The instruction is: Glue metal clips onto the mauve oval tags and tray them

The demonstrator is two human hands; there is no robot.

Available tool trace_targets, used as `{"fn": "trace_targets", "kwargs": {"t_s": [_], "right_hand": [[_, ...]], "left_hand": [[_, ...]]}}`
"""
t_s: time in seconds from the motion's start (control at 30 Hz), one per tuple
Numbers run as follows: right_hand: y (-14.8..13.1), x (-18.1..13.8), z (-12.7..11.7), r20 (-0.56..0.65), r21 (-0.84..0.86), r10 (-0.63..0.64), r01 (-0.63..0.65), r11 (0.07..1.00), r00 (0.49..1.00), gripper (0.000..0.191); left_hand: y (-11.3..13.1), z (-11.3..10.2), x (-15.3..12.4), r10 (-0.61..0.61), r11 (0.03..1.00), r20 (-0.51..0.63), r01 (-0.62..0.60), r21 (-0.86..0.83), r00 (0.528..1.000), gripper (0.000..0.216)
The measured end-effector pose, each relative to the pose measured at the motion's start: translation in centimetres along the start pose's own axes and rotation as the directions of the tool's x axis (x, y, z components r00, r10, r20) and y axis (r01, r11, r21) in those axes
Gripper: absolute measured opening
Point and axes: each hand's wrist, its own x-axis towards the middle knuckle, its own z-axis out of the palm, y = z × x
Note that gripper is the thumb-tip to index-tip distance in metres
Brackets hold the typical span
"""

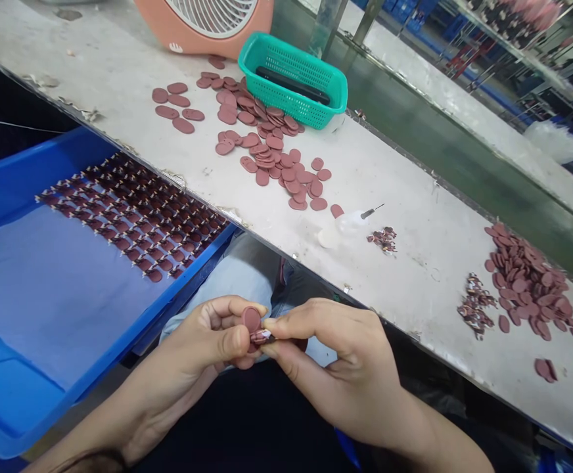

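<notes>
Over my lap, my left hand (212, 338) is closed on a reddish-brown oval disc (252, 318), gripped between thumb and fingers. From the right, my right hand (345, 355) pinches a small brown-and-white piece (261, 337) against the lower part of the disc. Fingers partly cover both, so how they join cannot be made out. Beyond my hands, on the bench, lie a white squeeze bottle with a thin needle tip (355, 220), a small cluster of brown-and-white pieces (384, 239) and a spread of loose oval discs (294, 174).
At left, a blue tray (0, 420) holds rows of discs with small pieces attached (138, 217). A green basket (291, 92) containing a dark bar stands by an orange fan (207, 29). Rightward lie a disc heap (533, 282) and more small pieces (476, 305). The bench edge (316, 276) runs diagonally.
</notes>
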Motion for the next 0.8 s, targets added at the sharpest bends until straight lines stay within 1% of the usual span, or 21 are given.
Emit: {"fn": "trace_targets", "kwargs": {"t_s": [0.2, 0.4, 0.5, 0.6, 0.63, 0.67, 0.73, 0.77, 0.8], "right_hand": [[0.5, 0.0, 0.2, -0.007, -0.022, 0.02, -0.021, 1.0, 1.0, 0.015], [0.9, 0.3, 0.1, 0.004, -0.038, 0.006, -0.006, 0.999, 1.0, 0.016], [0.9, 0.4, 0.1, 0.017, -0.028, 0.014, -0.013, 1.0, 1.0, 0.016], [0.8, 0.3, 0.0, 0.06, -0.034, 0.064, -0.062, 0.998, 0.996, 0.017], [0.8, 0.3, -0.1, 0.079, -0.037, 0.082, -0.079, 0.996, 0.994, 0.02], [0.8, 0.2, -0.2, 0.089, -0.039, 0.097, -0.093, 0.995, 0.991, 0.028], [0.8, 0.1, -0.5, 0.068, -0.031, 0.116, -0.114, 0.993, 0.991, 0.051], [0.9, 0.1, -0.6, 0.047, -0.024, 0.122, -0.121, 0.992, 0.991, 0.058], [1.0, 0.1, -0.8, 0.027, -0.019, 0.127, -0.126, 0.992, 0.992, 0.057]], "left_hand": [[0.0, -0.3, 0.5, 0.002, 1.0, -0.036, -0.001, 0.028, 0.999, 0.04], [0.3, 0.0, 0.3, 0.0, 1.0, -0.08, 0.001, 0.022, 0.997, 0.042], [0.4, 0.0, 0.3, 0.002, 1.0, -0.069, 0.0, 0.022, 0.998, 0.041], [0.2, -0.3, 0.6, -0.001, 1.0, -0.021, 0.001, 0.008, 1.0, 0.04], [0.2, -0.5, 0.7, -0.007, 1.0, 0.003, 0.007, -0.001, 1.0, 0.04], [0.1, -0.7, 0.8, -0.014, 1.0, 0.027, 0.014, -0.014, 1.0, 0.04], [0.1, -1.2, 1.1, -0.023, 0.999, 0.07, 0.026, -0.044, 0.997, 0.038], [0.1, -1.4, 1.2, -0.026, 0.998, 0.088, 0.031, -0.059, 0.996, 0.037], [0.1, -1.6, 1.3, -0.029, 0.997, 0.103, 0.037, -0.074, 0.994, 0.036]]}}
